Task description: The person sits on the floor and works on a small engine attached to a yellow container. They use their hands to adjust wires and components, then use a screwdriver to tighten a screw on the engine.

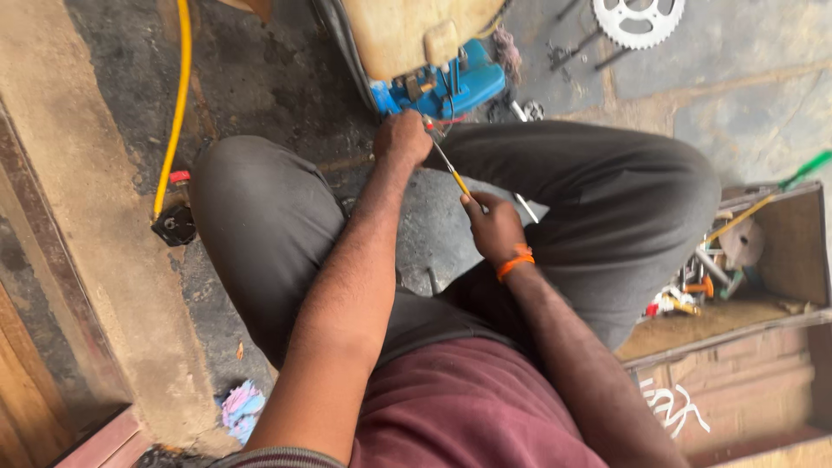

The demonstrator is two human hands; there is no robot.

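So the person is crouched over a blue machine base [446,87] with a cream plastic tank [407,30] on top. The right hand [492,227] is wrapped tight around the yellow handle of a screwdriver [452,172], near the butt end. The shaft runs up and away on a diagonal, tip pointing at the blue base. The left hand [401,139] sits right at that tip end, fingers curled shut around something small by the base; can't tell what it's pinching. That makes the left hand the nearer one to the machine. There's an orange band on the right wrist. The floor is rough, greasy stone, with a yellow hose [178,95] off left, a toothed steel sprocket [637,19] up top, and a wooden toolbox [780,260] full of bits to the right.
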